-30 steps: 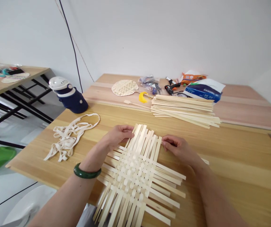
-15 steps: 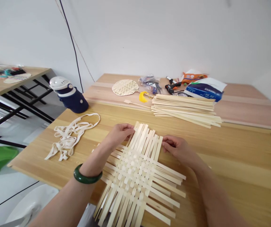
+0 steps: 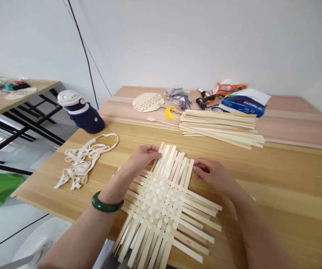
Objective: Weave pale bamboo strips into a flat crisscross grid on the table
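On the wooden desk (image 3: 292, 194) lies the woven mat (image 3: 161, 198); my left hand (image 3: 145, 160) pinches its far left strips (image 3: 166, 157), my right hand (image 3: 211, 172) curls at the far right strip (image 3: 189, 173), whether gripping I can't tell.

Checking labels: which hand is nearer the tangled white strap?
Left. The left hand is to the right of the white strap, at the left edge of the woven strips; the right hand is farther right, at their right edge.

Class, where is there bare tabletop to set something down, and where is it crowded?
Mostly bare: right of the right hand, nearer than the strip pile; a smaller patch between the white ribbon and left hand. Crowded: around the glue gun and blue packet.
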